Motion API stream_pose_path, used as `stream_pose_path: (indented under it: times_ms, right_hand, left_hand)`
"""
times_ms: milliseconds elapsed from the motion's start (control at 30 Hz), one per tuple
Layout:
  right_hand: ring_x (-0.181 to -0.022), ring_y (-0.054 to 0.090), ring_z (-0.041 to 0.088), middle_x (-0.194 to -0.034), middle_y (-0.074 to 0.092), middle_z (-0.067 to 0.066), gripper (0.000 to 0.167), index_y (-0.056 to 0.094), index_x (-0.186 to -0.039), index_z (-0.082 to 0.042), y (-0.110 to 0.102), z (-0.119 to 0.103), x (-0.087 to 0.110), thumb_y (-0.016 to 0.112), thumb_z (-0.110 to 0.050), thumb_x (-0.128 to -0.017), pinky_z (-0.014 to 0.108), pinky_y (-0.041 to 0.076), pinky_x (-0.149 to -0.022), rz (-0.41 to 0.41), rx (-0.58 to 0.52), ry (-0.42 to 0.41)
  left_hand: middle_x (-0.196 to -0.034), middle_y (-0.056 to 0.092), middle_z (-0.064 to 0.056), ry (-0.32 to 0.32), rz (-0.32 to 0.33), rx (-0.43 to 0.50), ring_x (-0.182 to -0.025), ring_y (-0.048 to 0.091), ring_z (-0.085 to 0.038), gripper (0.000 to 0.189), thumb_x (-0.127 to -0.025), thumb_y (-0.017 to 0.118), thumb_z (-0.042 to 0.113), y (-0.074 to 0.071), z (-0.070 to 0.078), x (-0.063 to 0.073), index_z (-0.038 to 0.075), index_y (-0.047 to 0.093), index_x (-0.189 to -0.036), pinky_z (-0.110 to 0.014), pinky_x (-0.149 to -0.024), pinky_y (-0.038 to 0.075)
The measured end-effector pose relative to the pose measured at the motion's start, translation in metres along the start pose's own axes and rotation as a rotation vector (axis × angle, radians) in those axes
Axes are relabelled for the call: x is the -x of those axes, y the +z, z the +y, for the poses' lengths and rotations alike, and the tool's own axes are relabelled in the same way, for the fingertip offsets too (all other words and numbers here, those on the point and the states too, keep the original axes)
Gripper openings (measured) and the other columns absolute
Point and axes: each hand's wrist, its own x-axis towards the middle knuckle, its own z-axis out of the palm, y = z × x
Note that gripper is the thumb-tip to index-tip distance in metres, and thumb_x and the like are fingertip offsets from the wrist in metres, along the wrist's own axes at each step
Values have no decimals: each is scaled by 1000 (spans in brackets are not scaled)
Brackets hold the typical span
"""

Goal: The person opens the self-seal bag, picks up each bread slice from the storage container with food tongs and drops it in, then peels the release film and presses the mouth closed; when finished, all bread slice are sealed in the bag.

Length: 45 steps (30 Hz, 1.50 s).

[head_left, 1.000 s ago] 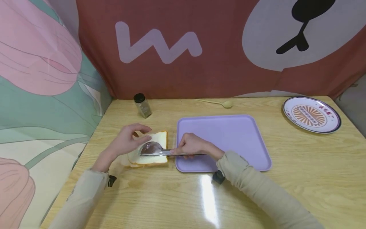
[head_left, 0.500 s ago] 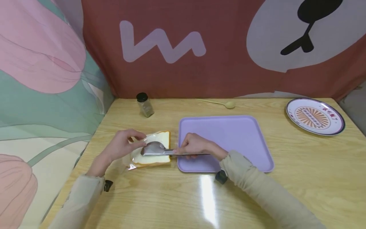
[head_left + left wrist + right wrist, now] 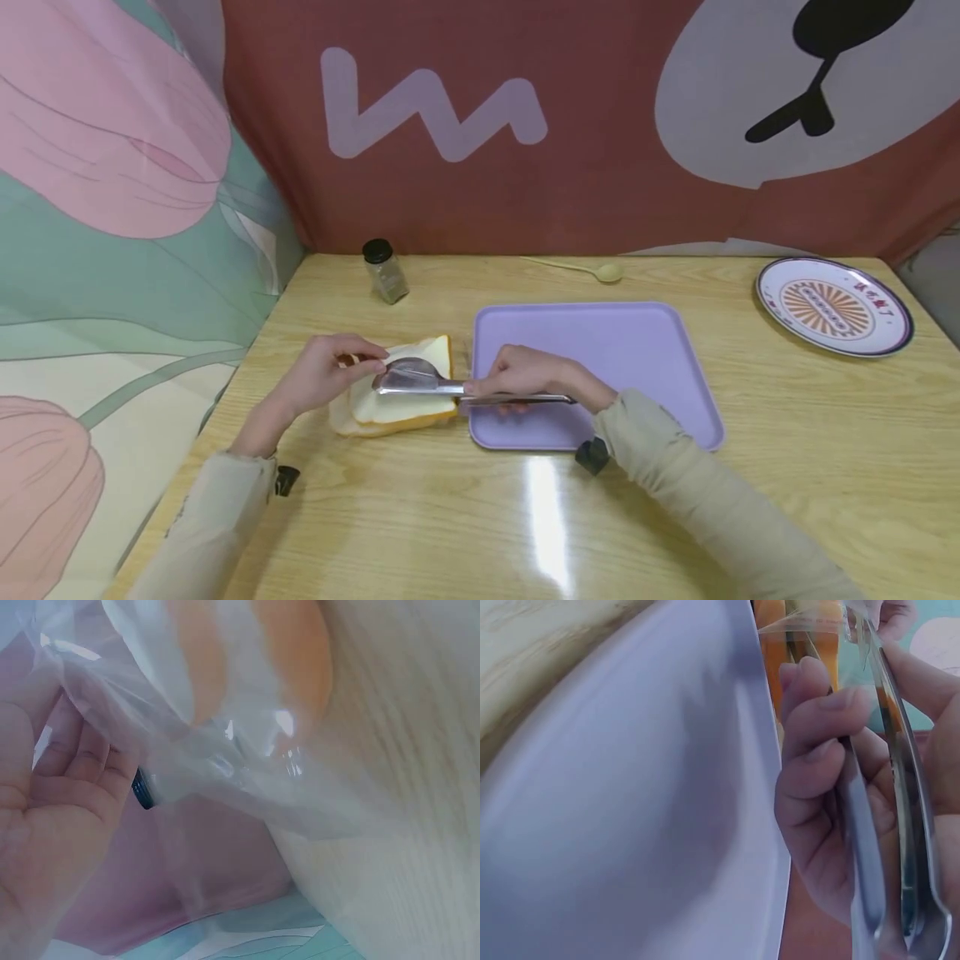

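Note:
My left hand (image 3: pixel 318 375) pinches the edge of a clear plastic bag (image 3: pixel 202 761) between thumb and fingers, beside the heads of the tongs. Inside the bag lie white bread slices (image 3: pixel 401 407) with orange-brown crusts; the top slice is lifted and tilted off the one beneath. Metal food tongs (image 3: pixel 442 386) are gripped by my right hand (image 3: pixel 528 375), its fingers curled round both arms. One broad tong head lies over the top slice, while the lower head is hidden under it. In the right wrist view, the tong arms (image 3: pixel 866 847) stand slightly apart.
A lilac tray (image 3: pixel 622 367) lies right of the bread, under my right hand. Behind stand a black-capped spice jar (image 3: pixel 386 273) and a pale yellow spoon (image 3: pixel 607 272). A patterned plate (image 3: pixel 892 329) sits at the far right. Printed cloth (image 3: pixel 600 192) hangs along the back.
My left hand has closed its thumb and fingers on the bag's edge. The tongs have risen a little, and the top slice now tilts up. The head view has shifted slightly.

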Motion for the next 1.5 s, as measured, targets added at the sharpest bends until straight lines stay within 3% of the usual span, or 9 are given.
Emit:
stream_pose_path:
  times_ms: [233,400,700,1067,1500]
  right_hand:
    - [-40,47,11,-56,63,8,47,73,-74,2,-3,6,1,62,-40,-92,21,37,-45,-24,-37,33]
    - [-41,48,11,-59,64,9,45,75,-77,0,-6,5,0,62,-41,-92,22,39,-46,-35,-33,40]
    - [-36,47,11,-48,60,4,47,71,-60,-2,-6,4,1,70,-42,-85,22,44,-49,98,79,76]
    - [-36,47,13,-46,58,4,45,70,-59,-2,-12,8,6,72,-40,-84,24,45,-52,98,97,61]
    - [-36,46,10,-52,62,8,43,71,-63,-2,-22,10,11,71,-40,-84,22,38,-43,97,116,19]
  left_hand:
    - [-89,73,-2,17,-7,46,-76,60,-6,14,-81,74,-2,0,-1,0,6,76,-91,-24,-62,51]
    - [-88,72,-2,-12,-24,95,-79,61,-6,12,-83,72,-1,2,-3,-1,6,76,-91,-25,-64,51]
    - [-81,72,-5,-36,-4,101,-72,60,-5,7,-82,74,0,4,-3,-3,5,76,-87,-23,-63,51]
    - [-82,71,-8,4,-52,147,-73,60,-6,9,-81,73,-4,6,-1,-3,3,75,-87,-22,-63,52]
    - [-83,71,-9,39,-74,151,-72,59,-5,10,-81,72,-5,3,-5,-3,4,75,-87,-21,-62,51]
